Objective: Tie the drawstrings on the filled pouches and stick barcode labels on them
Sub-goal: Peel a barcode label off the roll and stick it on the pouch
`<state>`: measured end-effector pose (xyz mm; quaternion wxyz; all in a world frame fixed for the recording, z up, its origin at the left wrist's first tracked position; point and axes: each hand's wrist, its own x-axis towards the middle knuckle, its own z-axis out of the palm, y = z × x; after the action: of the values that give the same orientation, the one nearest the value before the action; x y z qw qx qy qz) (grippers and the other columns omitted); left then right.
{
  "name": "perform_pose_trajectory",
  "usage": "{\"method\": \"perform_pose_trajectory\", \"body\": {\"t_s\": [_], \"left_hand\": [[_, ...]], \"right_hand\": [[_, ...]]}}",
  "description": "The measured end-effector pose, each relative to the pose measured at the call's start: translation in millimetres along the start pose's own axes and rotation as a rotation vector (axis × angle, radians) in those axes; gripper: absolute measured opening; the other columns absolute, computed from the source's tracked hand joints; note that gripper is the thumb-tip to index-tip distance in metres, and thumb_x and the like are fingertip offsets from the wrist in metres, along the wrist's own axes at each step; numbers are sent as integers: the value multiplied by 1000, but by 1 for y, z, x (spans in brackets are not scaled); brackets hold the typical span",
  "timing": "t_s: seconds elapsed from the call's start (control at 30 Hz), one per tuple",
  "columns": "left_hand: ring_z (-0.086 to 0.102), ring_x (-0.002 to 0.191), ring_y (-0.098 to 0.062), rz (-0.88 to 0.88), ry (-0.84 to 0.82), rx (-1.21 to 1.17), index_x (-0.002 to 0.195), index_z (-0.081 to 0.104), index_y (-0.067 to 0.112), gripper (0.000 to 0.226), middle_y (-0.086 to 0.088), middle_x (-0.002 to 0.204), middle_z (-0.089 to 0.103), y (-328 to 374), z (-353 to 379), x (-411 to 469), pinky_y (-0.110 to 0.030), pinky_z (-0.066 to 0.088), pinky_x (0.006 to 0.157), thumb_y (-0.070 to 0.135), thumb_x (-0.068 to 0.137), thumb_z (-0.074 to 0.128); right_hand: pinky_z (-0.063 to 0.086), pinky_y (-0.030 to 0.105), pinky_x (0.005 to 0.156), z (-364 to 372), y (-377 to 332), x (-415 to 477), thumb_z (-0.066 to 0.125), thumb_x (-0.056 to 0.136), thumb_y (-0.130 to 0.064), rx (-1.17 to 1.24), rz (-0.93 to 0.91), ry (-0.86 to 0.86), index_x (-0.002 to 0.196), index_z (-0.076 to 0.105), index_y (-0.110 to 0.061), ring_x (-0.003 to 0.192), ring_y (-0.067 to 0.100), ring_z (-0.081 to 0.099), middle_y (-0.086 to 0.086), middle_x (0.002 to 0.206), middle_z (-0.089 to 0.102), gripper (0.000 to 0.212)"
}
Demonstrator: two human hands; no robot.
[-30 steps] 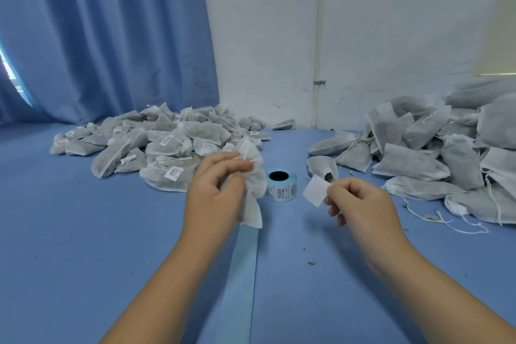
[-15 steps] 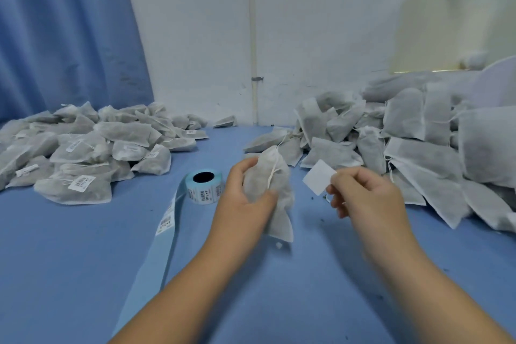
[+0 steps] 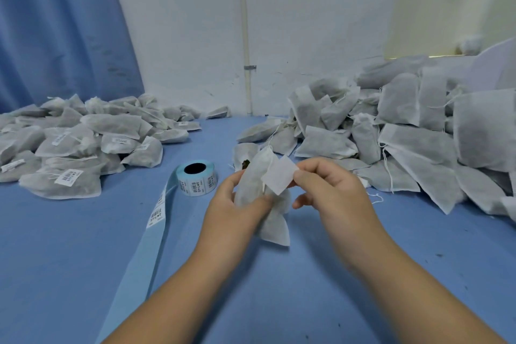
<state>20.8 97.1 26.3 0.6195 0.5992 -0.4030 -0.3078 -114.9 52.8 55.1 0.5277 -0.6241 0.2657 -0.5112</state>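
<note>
Left hand (image 3: 234, 204) grips a filled pouch (image 3: 275, 227) just above the blue table (image 3: 55, 274). Its fingers are curled round the pouch's middle, presenting one face to the right hand. Right hand (image 3: 332, 195) pinches a white label (image 3: 279, 177) by one edge, thumb and forefinger. Edge grip probably keeps the sticky side clear of skin. Label overlaps the pouch top; touching or just off it, can't tell. A drawstring runs down the pouch front; knot not readable. Step looks like label-on.

Just left of the left hand is the label roll (image 3: 196, 177), its backing strip (image 3: 134, 268) trailing toward the person, handy for the next peel. Farther left is a heap of barcoded pouches (image 3: 83, 142), likely the done pile. Right of and beyond the right hand is a bigger heap of unlabelled pouches (image 3: 391, 134) with loose strings, likely waiting stock. Behind are a white wall (image 3: 307, 22) and, left, a blue curtain (image 3: 55, 22).
</note>
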Motion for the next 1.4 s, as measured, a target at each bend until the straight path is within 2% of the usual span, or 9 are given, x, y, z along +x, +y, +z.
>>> {"method": "perform_pose_trajectory", "body": {"t_s": [0.2,0.43,0.73,0.97,1.03,1.1,1.2,1.3,1.4], "left_hand": [[71,82,-4,17,-37,-54,106,69,28,40,8,93,76,-3,-2,-1,-14,49,61,29,70,86],[71,99,-19,-31,-110,-154,107,69,31,56,3,102,75,-6,-2,3,-41,55,85,50,54,80],[70,93,-22,-82,-57,-169,110,68,27,36,-1,100,75,-8,-1,4,-34,49,72,27,74,71],[70,99,-28,-97,13,-178,105,67,25,41,-4,98,75,-8,0,5,-47,54,89,29,64,65],[70,98,-28,-89,14,-180,105,66,25,42,-4,99,75,-8,1,5,-45,55,83,29,63,65],[71,97,-25,-76,6,-177,107,66,24,43,-2,98,75,-7,2,3,-38,55,77,29,64,64],[72,95,-21,-69,-5,-153,111,64,23,43,-1,99,75,-5,6,-1,-39,57,84,26,68,66],[72,90,-15,-51,-13,-127,113,63,24,32,2,98,75,-5,8,-4,-30,54,73,16,82,67],[72,84,-9,-41,-21,-99,112,63,26,34,4,96,75,-3,9,-6,-22,52,66,20,79,70]], "right_hand": [[54,29,73,6,4,1,56,91,-3,11,36,-117,69,68,-17,71,13,62,1,76,69,29],[52,35,75,4,8,1,59,78,-21,-4,76,-146,71,72,-22,70,16,60,4,76,69,14],[50,30,65,-1,6,2,54,90,-5,102,167,-55,67,70,-19,76,17,66,7,82,73,31],[48,32,60,-7,3,-2,60,79,-15,-365,-52,310,67,67,-19,61,10,60,-7,66,67,14],[45,31,59,-3,4,-5,62,77,-18,-518,-141,362,64,64,-22,59,6,56,-12,66,64,13],[49,35,64,3,6,-7,62,77,-19,-651,-220,373,65,63,-21,65,7,58,-10,68,62,13],[48,37,66,10,10,-8,63,79,-19,-786,-285,362,66,62,-19,68,15,58,-8,71,62,14],[47,37,65,16,13,-10,64,81,-20,-861,-313,340,67,62,-19,68,18,57,-5,72,61,14],[47,37,64,19,14,-12,65,81,-20,-913,-352,284,69,64,-19,70,18,58,-6,74,61,12]]}}
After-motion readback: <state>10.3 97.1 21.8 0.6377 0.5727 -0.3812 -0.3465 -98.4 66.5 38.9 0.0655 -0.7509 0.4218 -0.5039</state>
